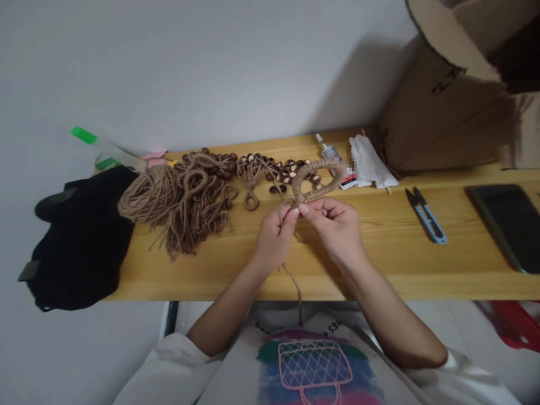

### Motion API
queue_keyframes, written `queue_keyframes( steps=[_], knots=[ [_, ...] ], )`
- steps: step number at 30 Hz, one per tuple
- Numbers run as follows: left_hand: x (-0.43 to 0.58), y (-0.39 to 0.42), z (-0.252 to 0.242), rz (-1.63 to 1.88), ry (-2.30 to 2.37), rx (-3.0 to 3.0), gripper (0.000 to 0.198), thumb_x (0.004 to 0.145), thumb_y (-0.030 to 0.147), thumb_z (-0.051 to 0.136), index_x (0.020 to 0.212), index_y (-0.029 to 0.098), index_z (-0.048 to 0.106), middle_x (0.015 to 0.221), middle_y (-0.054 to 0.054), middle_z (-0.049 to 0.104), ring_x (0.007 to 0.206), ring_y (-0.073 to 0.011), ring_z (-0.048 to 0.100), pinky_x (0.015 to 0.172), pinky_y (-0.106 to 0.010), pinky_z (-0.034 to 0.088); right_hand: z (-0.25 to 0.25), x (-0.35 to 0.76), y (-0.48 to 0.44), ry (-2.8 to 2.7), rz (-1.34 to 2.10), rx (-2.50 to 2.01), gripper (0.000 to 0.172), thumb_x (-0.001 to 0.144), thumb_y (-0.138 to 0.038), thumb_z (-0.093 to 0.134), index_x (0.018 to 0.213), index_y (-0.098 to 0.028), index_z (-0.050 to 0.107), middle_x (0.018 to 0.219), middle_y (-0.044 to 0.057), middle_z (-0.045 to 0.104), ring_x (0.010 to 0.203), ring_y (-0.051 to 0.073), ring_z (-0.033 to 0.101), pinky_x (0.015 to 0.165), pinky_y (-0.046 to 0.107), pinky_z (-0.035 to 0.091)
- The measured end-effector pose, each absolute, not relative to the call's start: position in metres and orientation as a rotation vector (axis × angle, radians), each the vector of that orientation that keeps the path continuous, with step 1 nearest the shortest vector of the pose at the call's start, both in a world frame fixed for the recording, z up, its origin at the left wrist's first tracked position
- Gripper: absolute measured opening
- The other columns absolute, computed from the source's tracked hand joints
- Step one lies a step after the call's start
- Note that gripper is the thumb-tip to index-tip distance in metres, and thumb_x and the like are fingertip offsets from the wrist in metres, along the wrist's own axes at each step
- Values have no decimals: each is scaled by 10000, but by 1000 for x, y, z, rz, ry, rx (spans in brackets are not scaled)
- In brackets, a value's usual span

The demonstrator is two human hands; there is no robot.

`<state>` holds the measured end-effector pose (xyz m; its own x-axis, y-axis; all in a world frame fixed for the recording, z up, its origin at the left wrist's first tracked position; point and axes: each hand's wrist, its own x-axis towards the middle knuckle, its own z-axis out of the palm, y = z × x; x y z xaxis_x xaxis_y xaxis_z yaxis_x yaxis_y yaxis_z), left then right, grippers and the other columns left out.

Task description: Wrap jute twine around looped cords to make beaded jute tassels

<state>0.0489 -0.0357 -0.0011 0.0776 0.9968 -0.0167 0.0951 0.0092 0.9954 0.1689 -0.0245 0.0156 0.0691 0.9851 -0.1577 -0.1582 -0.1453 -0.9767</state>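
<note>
Above the wooden table my two hands meet at the base of a ring wrapped in jute twine. My right hand is closed, pinching the ring's lower end between thumb and fingers. Close beside it, my left hand is closed too, its thumb and forefinger on the jute twine, whose loose end trails down past the table edge. Fingertips hide the exact spot where twine and ring join. Behind the hands lie halved brown nutshell-like beads and a small looped cord bundle.
Left are a twine ball, a pile of frayed cords and a black cloth item. On the right lie blue thread snips, a phone, a glue tube, white tissue and a cardboard box.
</note>
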Motion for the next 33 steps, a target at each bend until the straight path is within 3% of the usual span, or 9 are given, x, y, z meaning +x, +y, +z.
queue_keyframes(
  steps=[6, 10, 19, 26, 33],
  knots=[
    [52, -34, 4, 1099, 1357, 1479, 325, 897, 359, 453, 621, 191, 417, 569, 36, 397, 566, -110, 366, 573, -247, 286, 10, 165, -23, -899, 1312, -1264, 266, 588, -389, 786, 566, -169, 638, 453, -46, 430, 469, 75, 371, 438, 212, 278],
    [52, -33, 9, 1097, 1436, 1660, 285, 884, 266, 464, 611, 184, 449, 578, 24, 437, 585, -116, 396, 590, -256, 277, 10, 164, -25, -825, 1302, -1243, 287, 592, -411, 785, 559, -169, 634, 483, -29, 502, 463, 73, 394, 437, 216, 295],
    [43, -28, 16, 900, 1236, 1266, 382, 868, 421, 496, 585, 166, 489, 467, 48, 443, 389, -52, 396, 415, -192, 304, 13, 170, -17, -820, 1434, -1208, 356, 513, -468, 825, 539, -171, 630, 537, 10, 604, 504, 100, 513, 476, 228, 396],
    [40, -22, 6, 807, 1103, 1165, 271, 831, 328, 535, 627, 154, 502, 513, 44, 494, 409, -47, 452, 422, -172, 377, 7, 176, -13, -844, 1548, -1202, 398, 504, -469, 835, 573, -141, 619, 517, 8, 618, 475, 101, 535, 493, 235, 430],
    [45, -25, -4, 822, 1310, 1371, 258, 845, 269, 477, 606, 174, 463, 489, 51, 452, 430, -64, 423, 455, -202, 344, 4, 175, -10, -838, 1685, -1115, 383, 507, -430, 841, 521, -143, 588, 450, -25, 560, 439, 79, 504, 461, 209, 399]
  ],
)
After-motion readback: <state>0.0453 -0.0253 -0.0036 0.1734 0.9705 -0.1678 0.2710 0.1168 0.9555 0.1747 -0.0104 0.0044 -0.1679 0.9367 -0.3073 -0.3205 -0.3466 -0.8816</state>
